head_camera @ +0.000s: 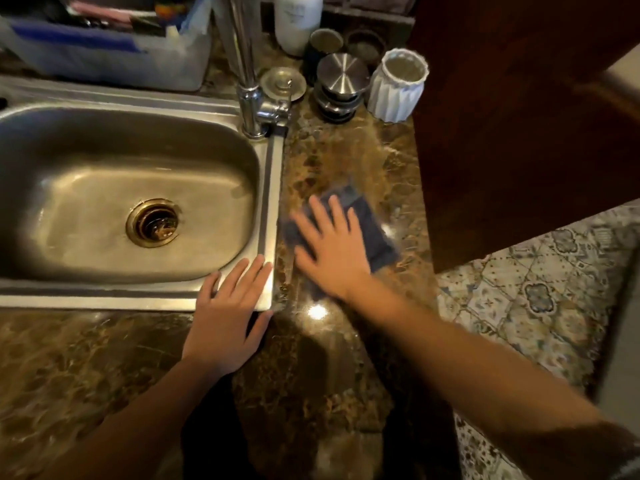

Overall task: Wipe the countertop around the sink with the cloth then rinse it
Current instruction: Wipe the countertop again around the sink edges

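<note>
A dark blue cloth (pixel 372 233) lies flat on the brown marble countertop (pixel 343 150) just right of the steel sink (pixel 266 188). My right hand (pixel 329 247) presses down on the cloth with its fingers spread and straight; the hand and cloth are motion-blurred. My left hand (pixel 230 315) rests flat on the sink's front right corner, fingers straight, holding nothing. The sink basin is empty, with a brass drain (pixel 153 222) in its middle. A chrome faucet (pixel 251 81) rises at the sink's back right corner.
Behind the wiped area stand a white ribbed cup (pixel 398 86), stacked steel lids (pixel 341 84), a sink stopper (pixel 282 83) and a white bottle (pixel 298 22). A dark wooden cabinet side (pixel 519 133) borders the counter on the right. A plastic bin (pixel 104 53) sits behind the sink.
</note>
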Action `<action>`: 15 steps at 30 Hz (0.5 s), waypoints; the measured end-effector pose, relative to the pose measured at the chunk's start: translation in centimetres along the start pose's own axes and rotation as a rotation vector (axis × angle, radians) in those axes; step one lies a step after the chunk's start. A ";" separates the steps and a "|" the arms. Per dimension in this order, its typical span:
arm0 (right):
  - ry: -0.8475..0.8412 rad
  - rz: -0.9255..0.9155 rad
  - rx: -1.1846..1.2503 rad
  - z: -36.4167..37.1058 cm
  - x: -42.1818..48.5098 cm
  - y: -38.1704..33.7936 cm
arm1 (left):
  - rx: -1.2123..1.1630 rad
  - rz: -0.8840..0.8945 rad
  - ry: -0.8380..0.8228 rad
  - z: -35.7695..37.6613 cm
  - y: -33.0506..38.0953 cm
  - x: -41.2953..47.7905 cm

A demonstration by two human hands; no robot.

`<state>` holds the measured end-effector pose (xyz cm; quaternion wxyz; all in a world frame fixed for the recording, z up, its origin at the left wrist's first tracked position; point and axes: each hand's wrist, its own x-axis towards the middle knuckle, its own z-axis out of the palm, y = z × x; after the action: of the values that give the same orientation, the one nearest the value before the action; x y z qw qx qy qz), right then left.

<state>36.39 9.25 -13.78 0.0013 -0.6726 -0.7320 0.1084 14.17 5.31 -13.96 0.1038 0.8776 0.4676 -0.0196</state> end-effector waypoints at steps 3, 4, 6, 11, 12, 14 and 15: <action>-0.001 -0.094 0.044 1.5 -8.7 -2.2 | -0.014 0.020 0.022 -0.4 0.2 -0.2; -0.011 -0.102 0.028 1.9 -11.4 -2.5 | -0.014 0.010 0.009 -0.5 0.3 -0.2; -0.048 -0.099 0.014 2.5 -15.3 -2.4 | -0.023 -0.021 -0.030 -0.6 0.4 -0.2; -0.063 -0.120 -0.017 2.0 -14.6 -0.1 | -0.029 0.003 -0.028 -0.8 0.2 0.0; -0.044 -0.078 0.005 1.6 -13.0 0.6 | -0.028 0.008 -0.023 -0.7 0.2 0.1; -0.020 0.042 0.028 0.9 -8.6 2.6 | -0.030 -0.002 -0.037 -0.4 0.1 0.2; -0.013 0.107 0.029 0.5 -6.0 3.7 | -0.038 -0.004 -0.043 -0.3 0.0 0.2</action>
<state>40.51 3.51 -13.94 0.0005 -0.7099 -0.6934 0.1234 14.24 5.54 -13.65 0.1307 0.8740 0.4672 -0.0299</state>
